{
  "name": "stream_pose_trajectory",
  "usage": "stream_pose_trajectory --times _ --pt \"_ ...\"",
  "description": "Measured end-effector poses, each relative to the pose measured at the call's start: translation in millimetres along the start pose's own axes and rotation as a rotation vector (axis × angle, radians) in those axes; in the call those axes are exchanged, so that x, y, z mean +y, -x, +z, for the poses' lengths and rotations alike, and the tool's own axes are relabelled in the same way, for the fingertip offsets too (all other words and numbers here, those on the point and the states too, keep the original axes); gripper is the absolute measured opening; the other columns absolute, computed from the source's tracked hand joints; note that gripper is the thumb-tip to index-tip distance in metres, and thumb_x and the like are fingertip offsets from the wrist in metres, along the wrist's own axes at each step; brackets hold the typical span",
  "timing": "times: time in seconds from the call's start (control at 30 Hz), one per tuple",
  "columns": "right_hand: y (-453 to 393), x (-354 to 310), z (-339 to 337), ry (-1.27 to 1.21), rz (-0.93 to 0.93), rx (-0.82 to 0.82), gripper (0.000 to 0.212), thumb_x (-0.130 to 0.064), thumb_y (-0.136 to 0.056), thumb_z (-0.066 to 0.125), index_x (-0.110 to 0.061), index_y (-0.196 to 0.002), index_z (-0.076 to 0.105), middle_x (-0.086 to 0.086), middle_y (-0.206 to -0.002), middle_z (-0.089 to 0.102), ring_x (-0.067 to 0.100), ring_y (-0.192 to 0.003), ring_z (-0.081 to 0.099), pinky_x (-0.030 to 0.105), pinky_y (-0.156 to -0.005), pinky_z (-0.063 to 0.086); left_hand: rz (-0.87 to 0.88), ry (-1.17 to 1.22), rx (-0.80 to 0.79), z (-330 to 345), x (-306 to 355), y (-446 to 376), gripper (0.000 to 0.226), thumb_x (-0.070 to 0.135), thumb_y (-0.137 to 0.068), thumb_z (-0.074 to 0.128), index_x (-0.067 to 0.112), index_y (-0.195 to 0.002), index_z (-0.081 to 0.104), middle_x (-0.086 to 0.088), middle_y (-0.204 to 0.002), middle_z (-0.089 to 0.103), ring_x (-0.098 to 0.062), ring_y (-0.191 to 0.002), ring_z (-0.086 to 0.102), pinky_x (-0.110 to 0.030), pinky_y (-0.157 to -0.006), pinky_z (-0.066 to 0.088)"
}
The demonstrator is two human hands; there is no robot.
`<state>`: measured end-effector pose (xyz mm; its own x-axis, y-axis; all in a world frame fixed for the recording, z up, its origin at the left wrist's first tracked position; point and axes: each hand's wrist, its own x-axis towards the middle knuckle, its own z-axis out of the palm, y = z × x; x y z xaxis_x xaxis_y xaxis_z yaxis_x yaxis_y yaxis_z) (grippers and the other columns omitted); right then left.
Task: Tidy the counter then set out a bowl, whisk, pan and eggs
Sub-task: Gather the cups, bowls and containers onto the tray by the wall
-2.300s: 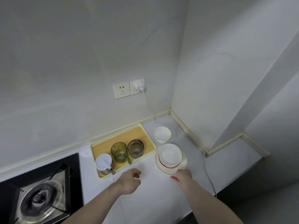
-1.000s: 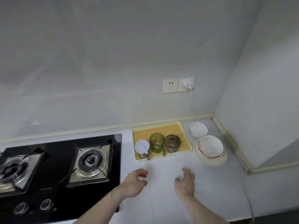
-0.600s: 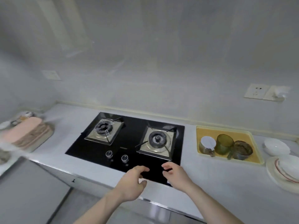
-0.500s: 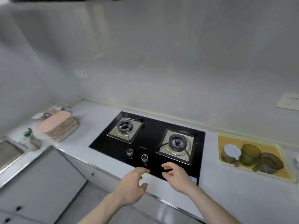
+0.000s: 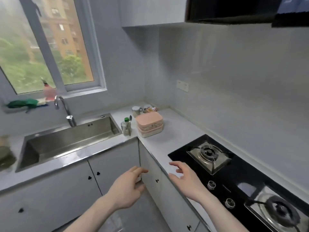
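Note:
Both my hands hang in the air in front of the counter corner and hold nothing. My left hand has loosely curled fingers, in front of the cabinet doors. My right hand is spread open above the counter edge, just left of the black gas hob. On the counter in the corner stands a pink lidded box, with a glass holding a spoon and a green-capped bottle to its left. No bowl, whisk, pan or eggs are in view.
A steel sink with a tap lies left under the window. Small jars stand in the far corner. A green cloth rests on the sill. A range hood hangs above the hob.
My view has swung left from the yellow tray and stacked bowls, past the hob, to the sink corner. Both hands let go of the bowls and stay empty in front of me.

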<state>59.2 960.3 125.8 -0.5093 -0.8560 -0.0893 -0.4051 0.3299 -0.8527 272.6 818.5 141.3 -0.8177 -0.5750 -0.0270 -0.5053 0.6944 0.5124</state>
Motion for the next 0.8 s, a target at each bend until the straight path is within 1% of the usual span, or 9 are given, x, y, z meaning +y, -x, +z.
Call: stream_pose_trajectory --times 0.1,0.17,0.27,0.33,0.37,0.47,0.6,0.7,0.8 --pt "-40 -34 22 -0.006 -0.073 -0.045 0.035 -0.038 -0.093 0.064 -0.048 -0.126 0.055 -0.028 -0.130 0.049 -0.004 -0.122 0.050 0.010 -0.078 0.048 -0.059 0.017 0.066 -27 -39 -5 0.048 0.031 -0.088 0.059 0.038 -0.135 0.050 0.024 -0.135 0.048 0.001 -0.120 0.054 -0.017 -0.089 0.043" --pt "-72 -50 38 -0.006 -0.111 -0.064 0.037 -0.034 -0.093 0.065 -0.044 -0.128 0.056 -0.027 -0.130 0.050 -0.004 -0.122 0.050 0.009 -0.084 0.045 -0.093 0.029 0.099 -44 -64 -13 0.048 0.030 -0.088 0.060 0.040 -0.134 0.049 0.027 -0.134 0.047 0.004 -0.117 0.053 -0.015 -0.086 0.041" --pt "-118 -66 60 -0.025 -0.125 -0.107 0.038 -0.037 -0.092 0.065 -0.045 -0.128 0.056 -0.027 -0.129 0.050 -0.006 -0.123 0.049 0.016 -0.094 0.046 -0.120 0.035 0.151 -67 -95 -34 0.047 0.031 -0.089 0.061 0.041 -0.134 0.049 0.029 -0.133 0.046 0.006 -0.116 0.052 -0.016 -0.091 0.042" --pt "-151 -70 73 -0.043 -0.121 -0.120 0.036 -0.040 -0.091 0.065 -0.047 -0.126 0.056 -0.029 -0.128 0.051 -0.007 -0.122 0.050 0.024 -0.101 0.048 -0.146 0.053 0.173 -80 -117 -52 0.046 0.031 -0.089 0.062 0.041 -0.133 0.050 0.031 -0.131 0.046 0.008 -0.115 0.051 -0.014 -0.091 0.043" --pt "-158 -70 76 -0.044 -0.117 -0.123 0.036 -0.040 -0.091 0.065 -0.048 -0.125 0.056 -0.030 -0.128 0.051 -0.007 -0.122 0.050 0.026 -0.103 0.047 -0.154 0.060 0.179 -85 -122 -57 0.046 0.032 -0.089 0.062 0.042 -0.132 0.050 0.032 -0.131 0.047 0.009 -0.114 0.051 -0.014 -0.091 0.043" --pt "-203 -73 89 -0.045 -0.099 -0.139 0.036 -0.038 -0.092 0.066 -0.049 -0.125 0.056 -0.030 -0.128 0.050 -0.007 -0.121 0.050 0.025 -0.104 0.047 -0.180 0.076 0.191 -105 -158 -89 0.045 0.032 -0.088 0.063 0.043 -0.130 0.051 0.033 -0.131 0.047 0.010 -0.114 0.051 -0.012 -0.092 0.042" --pt "-268 -81 101 -0.057 -0.085 -0.140 0.036 -0.037 -0.091 0.068 -0.048 -0.125 0.058 -0.027 -0.129 0.053 -0.006 -0.120 0.052 0.029 -0.104 0.049 -0.211 0.109 0.224 -129 -197 -134 0.047 0.028 -0.087 0.064 0.043 -0.130 0.052 0.033 -0.129 0.049 0.012 -0.115 0.051 -0.017 -0.099 0.045" --pt "-299 -88 110 -0.064 -0.061 -0.155 0.036 -0.034 -0.091 0.068 -0.047 -0.124 0.058 -0.026 -0.129 0.055 -0.008 -0.118 0.052 0.025 -0.101 0.049 -0.226 0.121 0.204 -134 -220 -154 0.047 0.027 -0.087 0.064 0.044 -0.130 0.052 0.033 -0.129 0.049 0.014 -0.112 0.050 -0.017 -0.097 0.044" --pt "-335 -99 118 -0.028 -0.076 -0.161 0.035 -0.032 -0.092 0.069 -0.048 -0.121 0.058 -0.026 -0.127 0.055 -0.009 -0.117 0.052 0.015 -0.093 0.046 -0.229 0.135 0.202 -144 -247 -185 0.045 0.028 -0.088 0.063 0.044 -0.128 0.052 0.034 -0.128 0.048 0.013 -0.113 0.050 -0.015 -0.094 0.045"
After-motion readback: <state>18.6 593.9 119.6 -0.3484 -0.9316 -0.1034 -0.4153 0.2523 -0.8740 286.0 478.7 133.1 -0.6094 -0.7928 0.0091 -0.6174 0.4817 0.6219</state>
